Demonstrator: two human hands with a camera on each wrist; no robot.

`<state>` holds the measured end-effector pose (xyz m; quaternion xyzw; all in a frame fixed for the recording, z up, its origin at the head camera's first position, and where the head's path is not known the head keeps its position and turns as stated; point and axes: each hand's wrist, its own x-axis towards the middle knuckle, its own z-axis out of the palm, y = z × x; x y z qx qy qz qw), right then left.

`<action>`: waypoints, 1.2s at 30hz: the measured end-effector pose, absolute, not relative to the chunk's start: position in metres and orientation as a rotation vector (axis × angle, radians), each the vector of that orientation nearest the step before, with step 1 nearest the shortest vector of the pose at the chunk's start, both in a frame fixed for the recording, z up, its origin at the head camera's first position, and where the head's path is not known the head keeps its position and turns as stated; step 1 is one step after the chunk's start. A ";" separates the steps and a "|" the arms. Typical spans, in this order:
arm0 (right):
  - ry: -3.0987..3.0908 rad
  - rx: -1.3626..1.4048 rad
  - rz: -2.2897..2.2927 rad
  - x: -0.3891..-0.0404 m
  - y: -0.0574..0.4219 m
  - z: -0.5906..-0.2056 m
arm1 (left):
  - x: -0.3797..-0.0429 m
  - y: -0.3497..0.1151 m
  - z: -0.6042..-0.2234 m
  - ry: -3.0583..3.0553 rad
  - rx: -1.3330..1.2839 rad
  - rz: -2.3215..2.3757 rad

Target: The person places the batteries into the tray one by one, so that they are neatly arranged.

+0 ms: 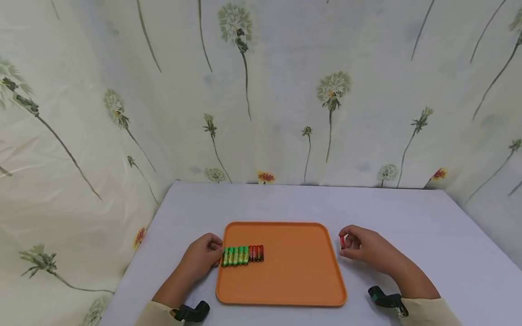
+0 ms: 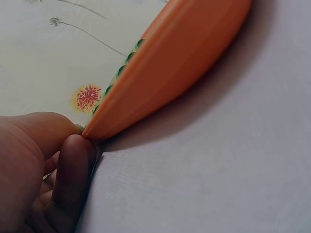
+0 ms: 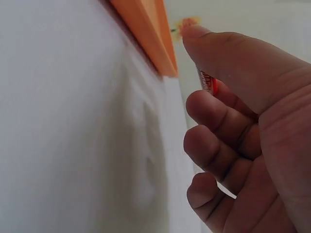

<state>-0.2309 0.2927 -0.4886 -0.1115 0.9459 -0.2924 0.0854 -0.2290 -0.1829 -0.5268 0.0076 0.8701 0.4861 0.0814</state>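
An orange tray point(image 1: 285, 280) lies on the white table. Along its left side stands a tight row of several green batteries point(image 1: 235, 256), continued rightward by several red batteries point(image 1: 256, 253). My left hand point(image 1: 202, 255) pinches the tray's left rim between thumb and finger, right beside the outermost green battery. In the left wrist view, green battery ends point(image 2: 120, 71) peek over the rim. To the right of the tray, my right hand point(image 1: 364, 246) holds a single red battery point(image 1: 342, 242) between thumb and fingertips. Most of that battery point(image 3: 208, 81) is hidden behind the thumb in the right wrist view.
The white table point(image 1: 285, 203) reaches back to a wall covering point(image 1: 277, 90) printed with dandelions. Dark wrist-worn devices sit by both sleeves, one at the left wrist point(image 1: 191, 312) and one at the right wrist point(image 1: 385, 299).
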 end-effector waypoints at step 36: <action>2.705 -0.730 -0.819 -0.259 0.151 -0.487 | -0.229 -0.183 -0.524 2.603 0.022 1.458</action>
